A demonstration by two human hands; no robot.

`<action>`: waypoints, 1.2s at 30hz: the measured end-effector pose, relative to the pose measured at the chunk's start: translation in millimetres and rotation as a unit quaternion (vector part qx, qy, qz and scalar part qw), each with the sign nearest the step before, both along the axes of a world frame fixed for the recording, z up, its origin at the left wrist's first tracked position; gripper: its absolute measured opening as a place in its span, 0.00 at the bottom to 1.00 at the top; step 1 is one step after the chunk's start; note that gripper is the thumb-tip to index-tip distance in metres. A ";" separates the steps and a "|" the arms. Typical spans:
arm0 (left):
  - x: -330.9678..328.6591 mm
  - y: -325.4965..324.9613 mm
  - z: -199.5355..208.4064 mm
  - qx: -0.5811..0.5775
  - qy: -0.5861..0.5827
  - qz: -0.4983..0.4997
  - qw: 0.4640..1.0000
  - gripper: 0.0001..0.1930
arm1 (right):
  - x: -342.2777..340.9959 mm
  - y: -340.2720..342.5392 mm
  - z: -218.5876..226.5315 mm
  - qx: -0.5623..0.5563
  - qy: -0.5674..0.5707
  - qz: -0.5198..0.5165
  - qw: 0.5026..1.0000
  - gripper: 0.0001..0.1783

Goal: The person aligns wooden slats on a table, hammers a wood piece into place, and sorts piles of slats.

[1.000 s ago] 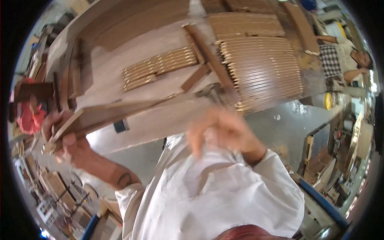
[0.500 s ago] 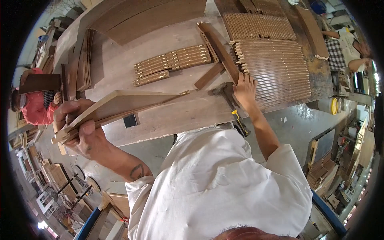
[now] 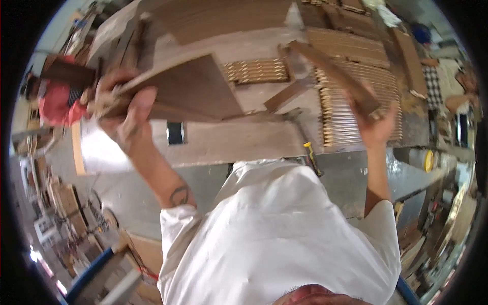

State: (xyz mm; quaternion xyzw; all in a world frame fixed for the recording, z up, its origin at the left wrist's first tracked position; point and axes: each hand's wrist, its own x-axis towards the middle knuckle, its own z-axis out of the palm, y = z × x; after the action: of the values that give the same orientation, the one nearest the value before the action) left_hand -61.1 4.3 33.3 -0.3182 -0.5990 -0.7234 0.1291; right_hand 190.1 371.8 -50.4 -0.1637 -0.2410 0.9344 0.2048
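Brown wooden boards [image 3: 190, 89], joined or stacked at an angle, are gripped at their left end by my left hand [image 3: 127, 109], thumb on top. Raised over the right of the table, my right hand [image 3: 375, 122] has its fingers around the near end of a long brown wooden strip [image 3: 333, 73]. The strip slants away to the far left; motion blurs both hands. Between them a hammer [image 3: 311, 155] with a yellow-and-black handle lies at the table's near edge. A short brown wood piece [image 3: 284, 95] rests beyond its head.
Grooved brown slats [image 3: 363, 104] lie in rows on the right of the table [image 3: 239, 145], with a smaller slat bundle [image 3: 259, 70] mid-table. A dark phone-like rectangle [image 3: 176, 133] lies near the front edge. Other people stand at left, in a pink top [image 3: 58, 104], and at far right [image 3: 452, 76].
My right hand has lifted off the table with the long strip in it, moving right. The boards in my left hand have tilted, showing a broad face. The view has shifted slightly.
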 end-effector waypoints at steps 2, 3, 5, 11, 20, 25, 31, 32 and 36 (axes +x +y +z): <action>4.2 12.9 8.3 0.031 -0.019 0.009 0.999 0.21 | 7.4 -4.6 -2.9 0.054 0.099 -0.002 0.994 0.46; 5.4 14.2 10.3 0.034 -0.011 0.007 0.999 0.21 | 1.1 -7.3 -6.9 0.130 0.048 -0.060 0.989 0.42; -2.0 10.3 8.3 0.043 0.017 -0.013 0.999 0.21 | -16.2 -11.6 -14.6 0.286 -0.060 -0.170 0.941 0.36; 0.4 10.1 10.9 0.012 -0.017 0.024 0.999 0.23 | -76.4 -31.7 50.0 0.650 -0.214 -0.290 0.669 0.24; -0.8 2.3 9.2 -0.004 0.041 0.069 0.997 0.21 | -66.3 -13.0 162.0 0.751 0.264 -0.195 0.572 0.16; -4.2 16.0 10.3 -0.062 0.067 0.098 0.991 0.20 | -55.2 -54.0 114.7 0.432 0.059 -0.094 0.895 0.40; -1.3 3.2 -8.1 -0.026 0.010 0.111 0.993 0.31 | -60.6 -83.2 79.5 0.386 0.090 -0.042 0.917 0.33; -4.5 6.5 -8.4 -0.008 0.017 0.088 0.996 0.32 | -58.5 -83.9 79.5 0.396 0.099 -0.042 0.912 0.33; -0.3 2.3 4.2 -0.034 0.010 0.075 0.997 0.32 | -52.0 -83.4 90.3 0.391 0.130 0.035 0.910 0.21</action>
State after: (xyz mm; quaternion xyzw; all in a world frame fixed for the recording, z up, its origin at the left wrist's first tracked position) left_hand -61.4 6.6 37.5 -0.2835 -0.6443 -0.6876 0.1781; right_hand 138.1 288.4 40.0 0.0612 -0.5638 0.7850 0.2493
